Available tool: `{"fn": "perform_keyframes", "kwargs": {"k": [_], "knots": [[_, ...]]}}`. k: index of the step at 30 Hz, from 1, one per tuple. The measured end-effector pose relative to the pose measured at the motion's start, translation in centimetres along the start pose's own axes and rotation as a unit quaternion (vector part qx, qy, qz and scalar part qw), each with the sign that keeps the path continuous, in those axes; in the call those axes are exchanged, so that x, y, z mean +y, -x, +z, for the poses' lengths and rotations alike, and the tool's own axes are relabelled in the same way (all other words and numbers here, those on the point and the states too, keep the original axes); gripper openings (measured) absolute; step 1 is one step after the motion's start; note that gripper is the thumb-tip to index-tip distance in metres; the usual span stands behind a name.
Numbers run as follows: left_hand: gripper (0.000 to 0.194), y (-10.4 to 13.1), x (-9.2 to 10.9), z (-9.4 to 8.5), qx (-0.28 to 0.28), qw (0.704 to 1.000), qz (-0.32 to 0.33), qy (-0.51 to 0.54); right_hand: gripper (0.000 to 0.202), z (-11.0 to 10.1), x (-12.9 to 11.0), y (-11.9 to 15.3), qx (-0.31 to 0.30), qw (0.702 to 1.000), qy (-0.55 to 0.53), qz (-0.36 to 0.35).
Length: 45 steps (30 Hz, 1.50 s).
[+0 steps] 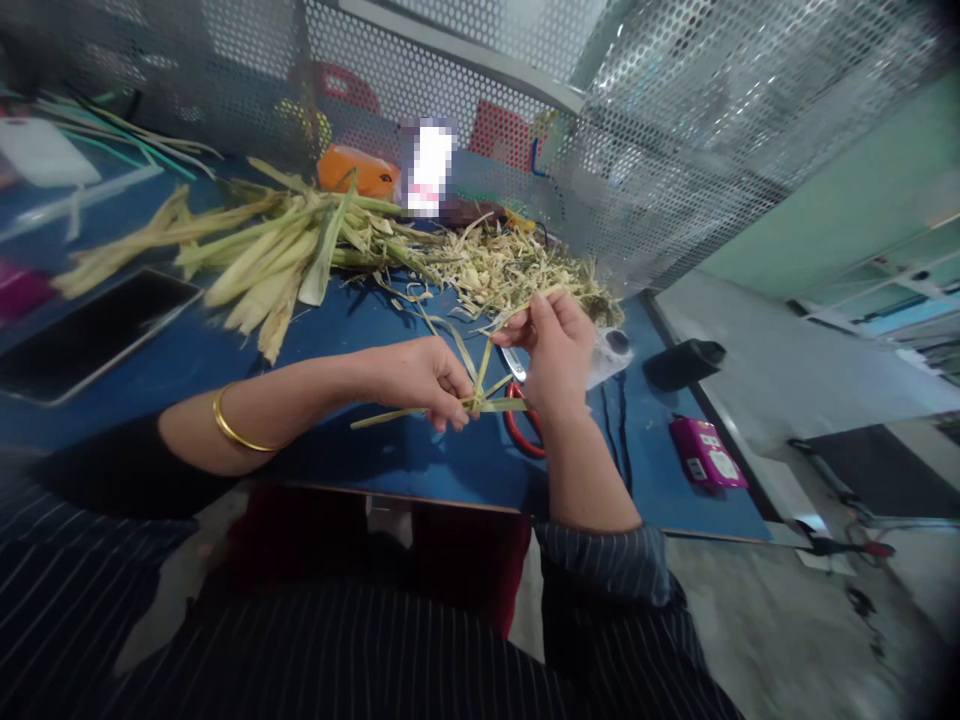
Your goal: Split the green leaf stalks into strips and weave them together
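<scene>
1. One left hand (442, 385) pinches one small knot (477, 401) of pale strips between thumb and fingers, just above the blue table (450, 465).
2. One right hand (559, 335) has thumb and fingertips closed on one strip (486, 362) that rises from the knot.
3. At least four strip ends stick out of the knot; fingers hide part of it, so the count may be short.
4. One pair of scissors (514, 418), red-handled, lies beside the right hand, which partly covers it.
5. Behind the hands are one heap of scraps (487, 270) and, further left, one bunch of dry husks (270, 250).
6. Two packets: one orange packet (356, 172) behind the husks, one purple packet (707, 455) at the table's right.
7. One bangle (232, 425) circles the left forearm.
</scene>
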<state>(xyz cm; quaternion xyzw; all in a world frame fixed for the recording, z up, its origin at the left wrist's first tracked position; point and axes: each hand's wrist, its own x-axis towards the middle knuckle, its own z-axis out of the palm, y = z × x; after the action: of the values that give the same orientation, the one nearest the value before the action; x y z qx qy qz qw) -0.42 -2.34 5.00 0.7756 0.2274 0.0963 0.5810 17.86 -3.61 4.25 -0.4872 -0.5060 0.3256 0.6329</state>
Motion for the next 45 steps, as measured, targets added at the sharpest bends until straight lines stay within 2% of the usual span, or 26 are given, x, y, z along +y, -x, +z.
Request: {"fn": "perform_keyframes", "kwargs": {"k": [5,9,12,14,16,18,20,27,29,31,33,34,36,38,40,42,43,45], "knots": [[0.021,-0.1,0.3,0.7,0.04,0.998,-0.032,0.043,0.026,0.5,0.3,0.5,-0.02,0.998,0.012,-0.058],[0.021,-0.4,0.2,1.3,0.07,0.993,-0.058,0.078,0.024,0.6,-0.1,0.9,-0.04,0.993,0.026,-0.11],[0.02,-0.4,0.3,0.8,0.127,0.983,-0.052,0.123,0.024,0.0,-0.7,0.8,-0.06,0.979,0.11,-0.16],[0.02,-0.3,0.4,0.0,0.181,0.97,-0.047,0.152,0.024,-0.5,-1.0,0.5,-0.104,0.947,0.221,-0.207],[0.019,-0.2,0.3,-0.8,0.218,0.959,-0.045,0.174,0.022,-0.8,-1.1,0.2,-0.176,0.891,0.327,-0.262],[0.018,-0.1,0.2,-1.4,0.228,0.955,-0.045,0.185,0.023,-0.8,-1.1,0.0,-0.238,0.839,0.386,-0.3],[0.018,-0.1,0.1,-1.7,0.224,0.955,-0.048,0.19,0.026,-0.7,-1.0,-0.1,-0.261,0.821,0.402,-0.31],[0.018,-0.4,-0.5,-1.6,0.226,0.953,-0.059,0.195,0.026,-0.3,0.0,-0.1,-0.211,0.851,0.401,-0.266],[0.018,-0.5,-0.7,-1.7,0.227,0.948,-0.067,0.214,0.024,-0.3,0.2,0.0,-0.189,0.846,0.417,-0.273],[0.02,-0.6,-0.8,-1.7,0.243,0.935,-0.07,0.25,0.017,-0.3,0.2,0.2,-0.124,0.832,0.439,-0.317],[0.021,-0.8,-0.8,-1.8,0.275,0.913,-0.067,0.292,0.015,-0.2,0.0,0.5,-0.063,0.801,0.45,-0.39],[0.02,-0.9,-0.8,-1.8,0.291,0.902,-0.065,0.312,0.017,-0.1,-0.1,0.8,-0.063,0.781,0.452,-0.427],[0.017,-1.2,-0.9,-1.7,0.313,0.884,-0.059,0.343,0.02,0.2,-0.2,1.3,-0.126,0.728,0.465,-0.488],[0.014,-1.4,-1.1,-1.6,0.323,0.873,-0.056,0.361,0.023,0.8,0.0,1.7,-0.207,0.667,0.496,-0.516],[0.014,-1.5,-1.4,-1.5,0.322,0.867,-0.051,0.377,0.021,1.3,0.2,2.0,-0.234,0.623,0.529,-0.526],[0.014,-1.5,-1.7,-1.6,0.305,0.867,-0.045,0.391,0.018,1.6,0.4,2.1,-0.223,0.603,0.548,-0.535],[0.015,-1.4,-1.7,-1.8,0.293,0.87,-0.04,0.394,0.018,1.7,0.5,2.1,-0.212,0.603,0.551,-0.537],[0.017,-1.1,-1.6,-2.1,0.267,0.882,-0.025,0.389,0.016,1.6,0.6,2.0,-0.19,0.62,0.541,-0.536]]}}
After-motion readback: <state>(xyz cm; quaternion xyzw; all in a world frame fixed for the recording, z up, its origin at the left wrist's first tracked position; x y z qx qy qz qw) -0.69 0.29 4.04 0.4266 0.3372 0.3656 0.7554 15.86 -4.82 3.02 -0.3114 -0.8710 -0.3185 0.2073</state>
